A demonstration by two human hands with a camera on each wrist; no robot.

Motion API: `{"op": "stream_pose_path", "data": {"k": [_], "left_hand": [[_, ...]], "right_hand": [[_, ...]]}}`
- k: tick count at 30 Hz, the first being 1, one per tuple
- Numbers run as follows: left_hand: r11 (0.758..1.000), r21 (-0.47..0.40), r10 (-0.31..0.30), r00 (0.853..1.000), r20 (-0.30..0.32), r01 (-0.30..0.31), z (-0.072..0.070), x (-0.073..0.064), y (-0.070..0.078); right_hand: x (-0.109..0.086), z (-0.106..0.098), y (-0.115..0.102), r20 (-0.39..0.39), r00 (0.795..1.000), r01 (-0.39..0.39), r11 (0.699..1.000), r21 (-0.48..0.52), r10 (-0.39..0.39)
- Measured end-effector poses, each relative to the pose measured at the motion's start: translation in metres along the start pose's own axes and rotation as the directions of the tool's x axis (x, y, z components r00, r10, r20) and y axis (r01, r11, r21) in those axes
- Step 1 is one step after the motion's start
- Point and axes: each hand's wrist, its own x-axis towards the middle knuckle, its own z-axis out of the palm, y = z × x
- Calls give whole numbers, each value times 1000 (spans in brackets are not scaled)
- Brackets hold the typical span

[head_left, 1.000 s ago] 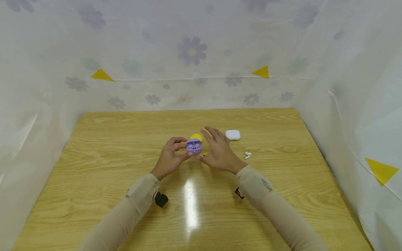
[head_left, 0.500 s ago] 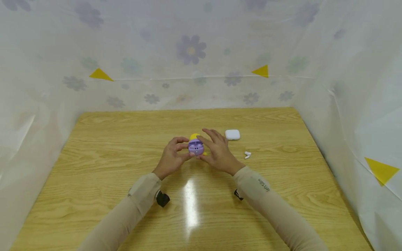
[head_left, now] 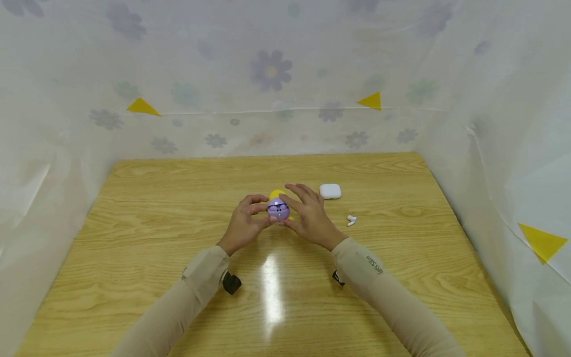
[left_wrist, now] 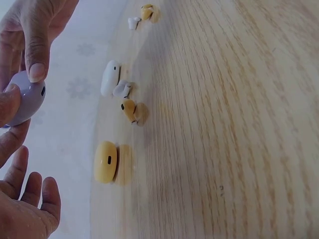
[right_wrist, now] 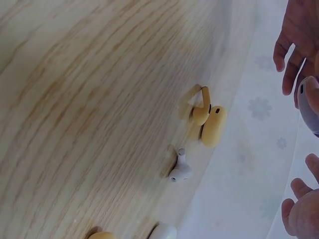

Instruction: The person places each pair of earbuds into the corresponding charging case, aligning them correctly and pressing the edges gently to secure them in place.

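A round purple earbud case [head_left: 279, 214] is held up above the table between both hands, its lid tipped partly down over the base. My left hand [head_left: 243, 223] grips its left side, thumb at the lower front. My right hand [head_left: 314, 220] pinches it from the right, index finger on the lid and thumb at the bottom edge; its other fingers stretch free. Behind it a yellow earbud case [left_wrist: 105, 162] lies on the table, partly covered in the head view. The right wrist view shows a yellow earbud [right_wrist: 202, 112] beside that case and a white earbud [right_wrist: 181, 168] nearby.
Right of the hands, a white earbud case [head_left: 330, 191] and white earbuds [head_left: 352, 220] lie on the wooden table [head_left: 178, 198]. Another yellow earbud [left_wrist: 146, 12] is farther off in the left wrist view. Flowered sheeting [head_left: 272, 129] encloses the table's back and sides.
The right hand has come in from the right and taken hold of the purple case. Its lid has swung down from wide open to nearly closed. The case has shifted slightly right.
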Motion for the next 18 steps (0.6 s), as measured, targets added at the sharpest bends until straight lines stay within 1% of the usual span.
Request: {"op": "stream_pose_path", "data": {"k": [4,9,16,18], "left_hand": [[1000,-8,-17,1000,3,17,0,1,0],[1000,-19,-23,1000,5,23,2,1,-2],[999,-37,-5,1000,2,5,4,2,-3],[999,-35,-12,1000,3,12,4,3,-3]], "right_hand": [[-1,0,0,-20,1000,13,1000,8,-13],[-2,2,1,-50,998,30,1000,10,-29],[-4,4,3,-114,992,58,997,44,-53],[-4,4,3,-129,990,67,997,48,-60]]}}
